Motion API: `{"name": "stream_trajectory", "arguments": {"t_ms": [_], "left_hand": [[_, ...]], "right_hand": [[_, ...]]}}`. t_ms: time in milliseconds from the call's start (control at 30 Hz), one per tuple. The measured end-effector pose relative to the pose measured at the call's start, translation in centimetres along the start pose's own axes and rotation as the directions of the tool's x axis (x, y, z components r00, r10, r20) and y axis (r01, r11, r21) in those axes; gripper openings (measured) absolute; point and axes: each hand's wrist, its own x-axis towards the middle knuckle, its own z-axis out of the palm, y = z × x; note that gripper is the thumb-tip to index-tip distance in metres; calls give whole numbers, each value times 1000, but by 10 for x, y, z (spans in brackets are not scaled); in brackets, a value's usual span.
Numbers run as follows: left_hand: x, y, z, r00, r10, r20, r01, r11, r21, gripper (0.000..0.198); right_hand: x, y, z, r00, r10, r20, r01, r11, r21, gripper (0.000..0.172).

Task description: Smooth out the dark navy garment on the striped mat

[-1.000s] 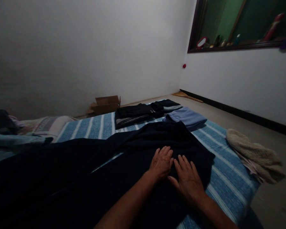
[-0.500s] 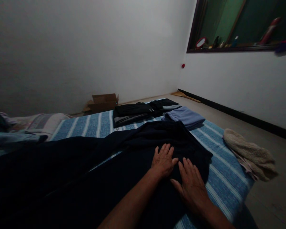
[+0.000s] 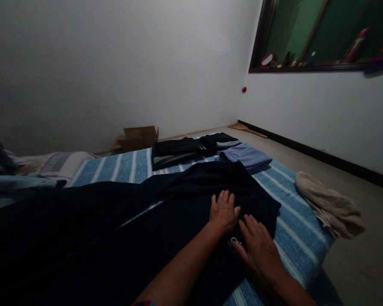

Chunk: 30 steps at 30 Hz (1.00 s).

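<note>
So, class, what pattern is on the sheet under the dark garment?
Blue with white stripes: the sheet shows best in the head view, beside the dark garment.

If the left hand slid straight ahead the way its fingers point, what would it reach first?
Likely the folded light blue garment: the left hand lies flat on the dark trousers, fingers pointing up the bed toward it, though depth is hard to judge.

View: one head-worn camera, no second view.
Position: low and close over the blue-and-white striped bed [image 3: 293,229].
Facing: forward and down, towards the white room corner.
Nearness: forearms and dark navy garment [image 3: 121,238] fill the foreground.
</note>
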Motion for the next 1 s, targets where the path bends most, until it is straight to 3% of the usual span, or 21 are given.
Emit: {"name": "stream_trajectory", "arguments": {"t_ms": [200, 400, 533, 600, 733, 767, 833, 1000], "left_hand": [[3, 1, 4, 1000, 3, -19, -3, 1000, 6, 56], [3, 2, 7, 990, 137, -25, -137, 991, -6, 48], [8, 2, 6, 983, 183, 8, -183, 983, -29, 50], [10, 2, 7, 982, 186, 23, -185, 982, -34, 52], [10, 2, 8, 981, 188, 48, -186, 982, -37, 59], [10, 2, 7, 981, 188, 54, -186, 982, -38, 61], [9, 3, 7, 980, 187, 67, -185, 982, -37, 63], [7, 3, 3, 978, 196, 78, -194, 981, -32, 64]], "right_hand": [[-4, 7, 12, 999, -30, -17, 30, 999, -13, 59], [-7, 14, 20, 997, -73, -25, 72, 997, -17, 60], [-4, 19, 12, 995, -94, -46, 97, 994, 56, 54], [6, 27, 2, 994, -60, -94, 73, 988, 138, 43], [51, 55, -24, 966, 150, -213, -95, 965, 246, 35], [65, 62, -30, 964, 201, -173, -158, 959, 235, 36], [95, 76, -39, 945, 327, 30, -327, 931, 165, 43], [150, 99, -37, 907, 358, 223, -396, 905, 157, 52]]}}
